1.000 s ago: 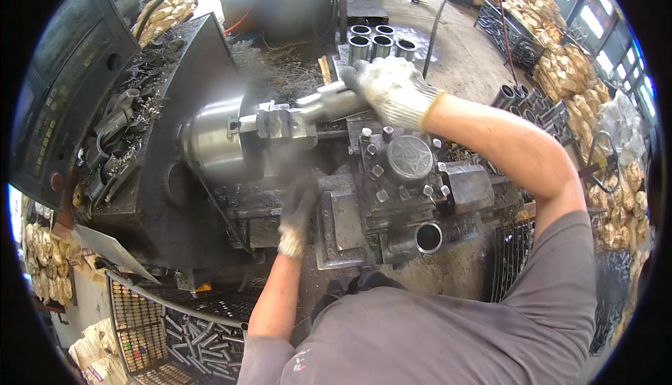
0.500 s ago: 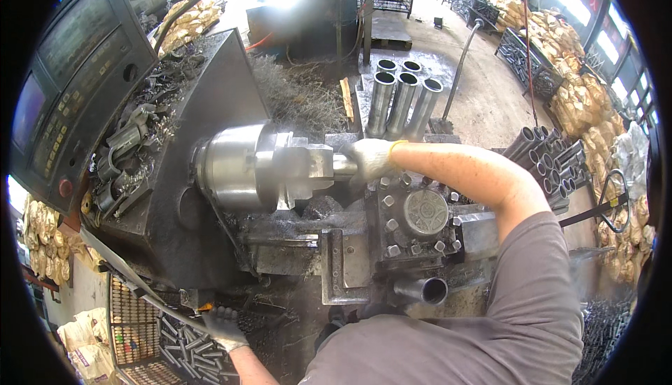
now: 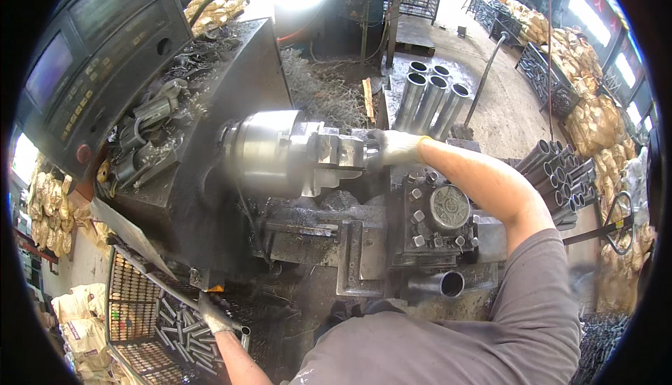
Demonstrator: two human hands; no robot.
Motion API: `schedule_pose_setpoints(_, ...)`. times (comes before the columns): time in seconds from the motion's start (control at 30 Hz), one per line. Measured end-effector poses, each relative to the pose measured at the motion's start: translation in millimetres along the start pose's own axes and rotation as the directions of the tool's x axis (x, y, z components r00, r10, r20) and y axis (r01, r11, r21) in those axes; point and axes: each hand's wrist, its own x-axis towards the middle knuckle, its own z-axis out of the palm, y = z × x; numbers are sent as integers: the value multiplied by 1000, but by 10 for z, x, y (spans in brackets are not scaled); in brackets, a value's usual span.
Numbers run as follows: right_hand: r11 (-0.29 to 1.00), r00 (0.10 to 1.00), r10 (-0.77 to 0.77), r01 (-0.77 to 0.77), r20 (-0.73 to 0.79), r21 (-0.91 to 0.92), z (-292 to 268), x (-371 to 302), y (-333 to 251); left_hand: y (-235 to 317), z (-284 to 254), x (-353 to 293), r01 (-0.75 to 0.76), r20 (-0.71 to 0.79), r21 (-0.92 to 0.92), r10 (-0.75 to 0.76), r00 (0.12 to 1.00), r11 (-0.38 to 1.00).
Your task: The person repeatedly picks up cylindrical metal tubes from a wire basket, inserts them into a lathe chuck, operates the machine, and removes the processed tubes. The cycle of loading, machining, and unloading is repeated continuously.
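Observation:
My right hand (image 3: 400,148), in a pale work glove, is closed around the end of a metal tube (image 3: 372,152). The tube lies level at the jaws of a lathe chuck (image 3: 269,152); its inner part is hidden by the jaws. Low on the left, my gloved left hand (image 3: 214,316) reaches up to a small metal block with an orange side (image 3: 208,281) under the machine's front edge. The left fingers are blurred and partly hidden, so their grip does not show. A tool post (image 3: 448,206) with several square-headed bolts stands just nearer than my right wrist.
Several upright tubes (image 3: 435,98) stand beyond my right hand, and more tubes (image 3: 553,175) are stacked at the right. A short wide tube (image 3: 441,284) lies before the tool post. A mesh bin (image 3: 136,294) holding metal pieces is at lower left, below the control panel (image 3: 91,70).
The whole view has shifted, moving the machine rightward in the picture. The chuck's jaws sit at a different angle. My left hand has come up closer to the orange-sided block; my right stays at the tube.

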Motion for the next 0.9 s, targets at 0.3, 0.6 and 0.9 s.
schedule_pose_setpoints(0.3, 843, 662, 223, 238, -715, 483, 275, -2341, 53, 1335, 554, -881, -852, 276, 522, 951, 141, -25)
schedule_pose_setpoints(0.6, 563, 427, 633, 318, -646, 763, 2081, -3639, 1149, 3544, 2489, -165, -610, 562, 718, 795, 227, -334)
schedule_pose_setpoints(0.9, 762, 422, 546, 109, -723, 639, 2457, -3996, 941, 3084, 2300, -746, -802, 517, 472, 852, -86, -367)
